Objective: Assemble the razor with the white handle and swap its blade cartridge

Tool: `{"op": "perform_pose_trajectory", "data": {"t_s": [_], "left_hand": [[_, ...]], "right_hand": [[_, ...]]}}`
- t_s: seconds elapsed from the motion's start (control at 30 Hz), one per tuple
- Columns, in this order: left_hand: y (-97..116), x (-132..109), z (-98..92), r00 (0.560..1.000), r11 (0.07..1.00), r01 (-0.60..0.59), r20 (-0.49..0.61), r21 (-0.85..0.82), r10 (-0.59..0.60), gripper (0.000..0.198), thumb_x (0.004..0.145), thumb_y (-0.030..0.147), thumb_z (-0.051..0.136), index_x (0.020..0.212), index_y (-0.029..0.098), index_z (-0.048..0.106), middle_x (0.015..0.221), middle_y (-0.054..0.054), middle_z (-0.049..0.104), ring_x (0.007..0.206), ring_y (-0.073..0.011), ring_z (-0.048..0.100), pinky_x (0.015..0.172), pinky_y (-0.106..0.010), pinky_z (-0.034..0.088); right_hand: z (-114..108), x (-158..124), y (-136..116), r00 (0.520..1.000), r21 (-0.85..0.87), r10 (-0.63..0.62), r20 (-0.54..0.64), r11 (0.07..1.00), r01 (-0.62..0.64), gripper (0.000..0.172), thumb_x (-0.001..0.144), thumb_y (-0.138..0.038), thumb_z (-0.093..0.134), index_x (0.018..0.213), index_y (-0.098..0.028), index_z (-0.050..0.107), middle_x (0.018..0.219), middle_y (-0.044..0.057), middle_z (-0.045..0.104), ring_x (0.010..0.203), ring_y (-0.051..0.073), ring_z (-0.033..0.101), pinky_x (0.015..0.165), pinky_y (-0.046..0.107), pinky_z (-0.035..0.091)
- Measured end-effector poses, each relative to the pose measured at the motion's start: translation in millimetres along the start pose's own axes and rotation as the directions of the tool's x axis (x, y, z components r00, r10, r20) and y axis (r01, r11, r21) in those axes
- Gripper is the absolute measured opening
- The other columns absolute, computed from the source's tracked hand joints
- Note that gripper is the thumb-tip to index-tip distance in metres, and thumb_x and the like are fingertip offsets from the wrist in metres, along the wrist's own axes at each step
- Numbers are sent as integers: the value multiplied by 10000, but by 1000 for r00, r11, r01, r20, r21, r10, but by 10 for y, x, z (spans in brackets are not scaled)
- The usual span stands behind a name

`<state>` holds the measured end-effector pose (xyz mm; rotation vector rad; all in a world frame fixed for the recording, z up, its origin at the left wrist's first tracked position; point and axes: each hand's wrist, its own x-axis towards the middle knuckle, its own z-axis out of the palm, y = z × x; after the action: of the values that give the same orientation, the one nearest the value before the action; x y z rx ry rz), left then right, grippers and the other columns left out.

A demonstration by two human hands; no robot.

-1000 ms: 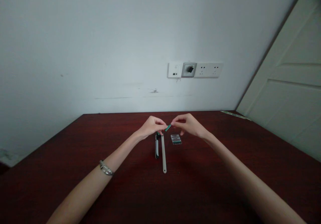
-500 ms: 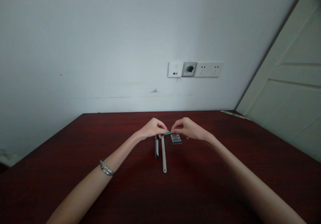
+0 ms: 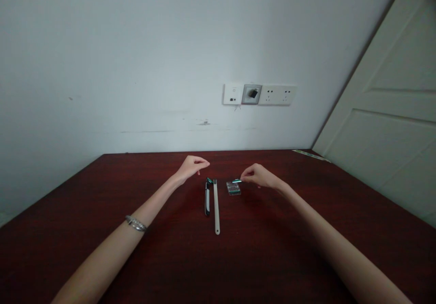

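My right hand (image 3: 258, 176) pinches a small green razor cartridge (image 3: 236, 181) by its right end, above the back edge of a clear plastic blade case (image 3: 233, 188). Whether the cartridge touches the case I cannot tell. My left hand (image 3: 193, 167) is raised, thumb and fingertips closed together, with nothing visible in them. Below it lies a razor (image 3: 207, 198) with a black and white handle and a green head. Just right of the razor is a long beige toothbrush-like stick (image 3: 216, 208), dark at its far end and with a hole at its near end.
Everything lies on a dark red-brown wooden table (image 3: 170, 258) against a white wall. A thin patterned strip (image 3: 311, 154) lies at the back right corner. Sockets (image 3: 277, 95) are set in the wall, and a panelled door (image 3: 388, 104) stands at the right.
My hands have parted. The left has let go of the green piece and drawn back leftward; the right has carried it slightly right, over the case. The view has shifted a little.
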<state>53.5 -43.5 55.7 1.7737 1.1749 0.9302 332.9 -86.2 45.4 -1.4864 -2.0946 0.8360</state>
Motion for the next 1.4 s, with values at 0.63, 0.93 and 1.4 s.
{"op": "perform_pose_trajectory", "data": {"t_s": [0.63,0.93,1.4], "left_hand": [[-135,29,4,999,998,32,18,53,-34,336,723,388,625,856,91,710,762,-71,658,449,-62,452,437,-205,386],[-140,26,3,999,998,32,28,58,-33,310,730,364,612,850,95,711,731,-53,638,442,-58,448,431,-203,380],[-134,17,2,998,999,36,49,39,-38,303,729,373,610,825,102,705,651,-17,583,439,-59,448,429,-200,373]], "right_hand": [[132,60,-6,996,-92,-29,84,995,37,222,705,-240,567,750,-97,731,584,32,625,398,73,464,353,174,372],[163,45,-44,995,-110,-18,99,994,29,212,709,-205,544,723,-104,729,551,20,600,380,64,452,356,167,349],[196,64,-39,997,-150,-48,64,987,57,174,703,-177,581,728,-107,738,580,35,645,407,79,488,386,176,359]]}}
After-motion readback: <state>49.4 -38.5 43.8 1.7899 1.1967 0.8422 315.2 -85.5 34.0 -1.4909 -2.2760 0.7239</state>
